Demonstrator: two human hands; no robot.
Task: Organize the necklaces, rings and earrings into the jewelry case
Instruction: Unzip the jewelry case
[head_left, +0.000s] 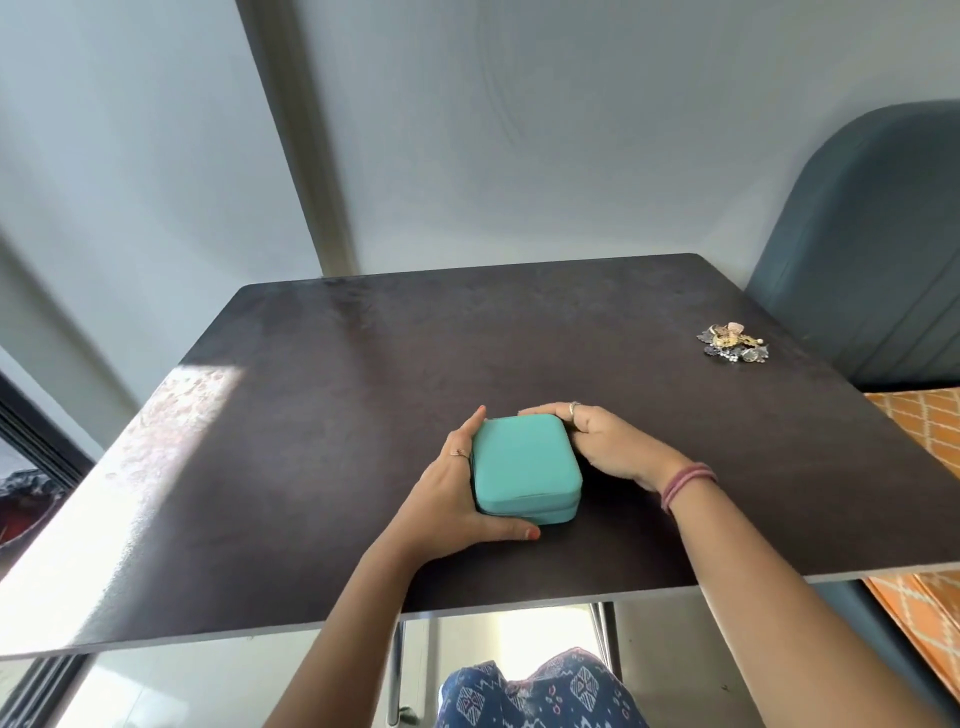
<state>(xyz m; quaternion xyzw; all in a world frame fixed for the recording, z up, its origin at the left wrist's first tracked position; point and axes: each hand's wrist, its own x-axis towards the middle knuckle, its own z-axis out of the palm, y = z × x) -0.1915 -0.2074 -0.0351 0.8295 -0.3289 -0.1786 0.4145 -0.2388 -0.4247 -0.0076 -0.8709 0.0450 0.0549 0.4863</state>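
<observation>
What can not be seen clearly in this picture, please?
- Inside of the jewelry case, head view: the lid is closed.
- Jewelry pile, head view: too small and tangled to count or sort into necklaces, rings and earrings.
- Right hand fingertips, head view: hidden behind the case's far edge.
- Left hand palm, head view: pressed against the case's side.

The dark brown square bench (363, 364) carries a closed turquoise square jewelry case (524, 462) at centre and a tangled jewelry heap (732, 342) at right.

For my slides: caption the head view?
Both hands grip closed teal case; jewelry pile waits far right.
</observation>
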